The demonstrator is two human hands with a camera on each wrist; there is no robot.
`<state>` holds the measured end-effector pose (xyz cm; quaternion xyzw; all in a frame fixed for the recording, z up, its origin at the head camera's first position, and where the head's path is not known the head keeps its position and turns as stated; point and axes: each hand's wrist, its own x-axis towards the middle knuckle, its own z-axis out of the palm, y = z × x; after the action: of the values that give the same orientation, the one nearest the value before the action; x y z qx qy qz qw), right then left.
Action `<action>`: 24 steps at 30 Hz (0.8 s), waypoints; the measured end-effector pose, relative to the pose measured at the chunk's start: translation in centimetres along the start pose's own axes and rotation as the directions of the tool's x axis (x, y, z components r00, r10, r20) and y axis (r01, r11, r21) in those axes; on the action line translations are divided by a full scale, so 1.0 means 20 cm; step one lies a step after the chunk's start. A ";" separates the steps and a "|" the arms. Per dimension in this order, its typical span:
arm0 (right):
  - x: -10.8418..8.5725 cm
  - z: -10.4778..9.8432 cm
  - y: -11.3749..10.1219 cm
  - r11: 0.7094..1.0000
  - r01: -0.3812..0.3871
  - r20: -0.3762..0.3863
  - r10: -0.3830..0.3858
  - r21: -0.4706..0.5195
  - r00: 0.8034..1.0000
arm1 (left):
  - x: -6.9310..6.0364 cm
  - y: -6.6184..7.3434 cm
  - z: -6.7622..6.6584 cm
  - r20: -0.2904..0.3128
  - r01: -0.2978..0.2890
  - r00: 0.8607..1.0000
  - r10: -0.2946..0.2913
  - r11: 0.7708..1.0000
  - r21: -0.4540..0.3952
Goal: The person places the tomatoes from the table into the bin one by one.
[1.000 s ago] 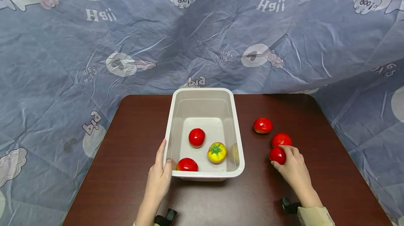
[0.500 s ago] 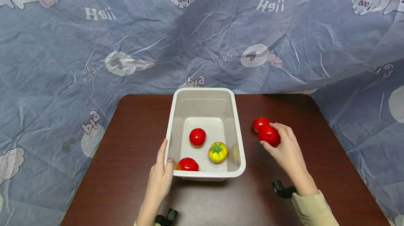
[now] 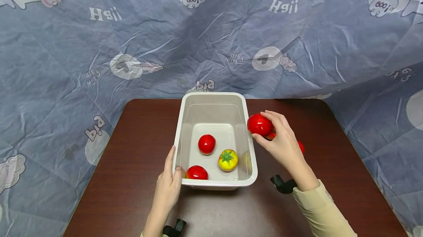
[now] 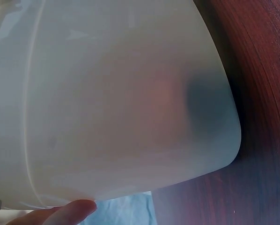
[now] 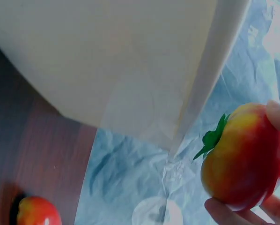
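My right hand (image 3: pixel 282 142) pinches a red tomato (image 3: pixel 259 124) at the right rim of the pale bin (image 3: pixel 214 183). In the right wrist view that tomato (image 5: pixel 245 159) shows yellow patches and a green leafy top, with fingers around it. My left hand (image 3: pixel 167 185) holds the bin's left side near its front corner; in the left wrist view a fingertip (image 4: pixel 77 211) lies at the edge of the bin wall (image 4: pixel 107 108). Inside the bin are two red tomatoes (image 3: pixel 206 144) and a yellow one (image 3: pixel 228 160) with a green top.
Behind my right hand, two more red tomatoes (image 3: pixel 301 147) on the brown table (image 3: pixel 138 137) are partly hidden. One tomato (image 5: pixel 38 212) shows on the table in the right wrist view. A blue patterned cloth (image 3: pixel 198 38) hangs behind the table.
My right hand has lifted the nearest tomato off the table and carried it left and away from me to the bin's right rim. My left hand stays on the bin.
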<state>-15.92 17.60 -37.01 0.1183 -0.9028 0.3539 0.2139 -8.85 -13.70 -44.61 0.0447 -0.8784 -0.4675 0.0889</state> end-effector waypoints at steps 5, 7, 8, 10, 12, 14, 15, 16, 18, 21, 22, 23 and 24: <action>0.03 0.05 -0.03 0.999 0.044 0.056 -0.045 0.014 0.997 | 0.00 0.00 0.00 0.000 -0.001 1.000 0.001 1.000 0.000; 0.04 0.07 -0.03 0.999 0.044 0.084 -0.045 0.008 0.995 | 0.00 0.00 0.00 -0.001 0.001 1.000 -0.001 1.000 0.001; 0.05 0.08 -0.04 0.999 0.041 0.099 -0.042 0.005 0.994 | 0.00 0.00 0.01 0.000 0.002 1.000 -0.002 1.000 0.001; 0.05 0.10 -0.04 0.999 0.032 0.122 -0.032 0.006 0.992 | 0.00 0.00 0.01 0.000 0.003 1.000 -0.003 1.000 0.000; 0.06 0.11 -0.04 1.000 0.027 0.138 -0.028 0.011 0.990 | 0.00 0.00 0.01 -0.002 0.002 1.000 -0.002 1.000 0.001; 0.06 0.12 -0.05 0.999 0.030 0.146 -0.032 0.014 0.989 | 0.00 0.00 0.01 -0.006 0.002 1.000 -0.002 1.000 0.002; 0.07 0.12 -0.06 0.999 0.035 0.148 -0.037 0.015 0.988 | 0.00 0.00 0.00 -0.008 0.002 1.000 -0.002 1.000 0.004; 0.07 0.13 -0.06 0.999 0.039 0.150 -0.040 0.014 0.988 | 0.00 0.00 0.00 -0.009 0.003 1.000 -0.003 1.000 0.004; 0.07 0.14 -0.06 0.999 0.048 0.155 -0.050 0.014 0.987 | 0.00 0.00 0.00 -0.012 0.006 1.000 -0.006 1.000 0.005; 0.08 0.15 -0.06 0.998 0.057 0.163 -0.059 0.016 0.985 | 0.00 0.00 0.00 -0.011 0.007 1.000 -0.007 1.000 0.003; 0.08 0.16 -0.07 0.998 0.058 0.166 -0.060 0.016 0.984 | 0.00 0.00 0.00 -0.011 0.008 1.000 -0.008 1.000 0.003; 0.08 0.16 -0.07 0.998 0.058 0.170 -0.060 0.016 0.984 | 0.00 0.00 0.00 -0.012 0.008 1.000 -0.008 1.000 0.002; 0.08 0.16 -0.07 0.998 0.058 0.173 -0.059 0.015 0.983 | 0.00 0.00 0.00 -0.012 0.007 1.000 -0.007 1.000 0.002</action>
<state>-17.84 14.22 -37.59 0.1762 -0.9123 0.3404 0.1442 -8.82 -13.65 -44.64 0.0506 -0.8781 -0.4667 0.0924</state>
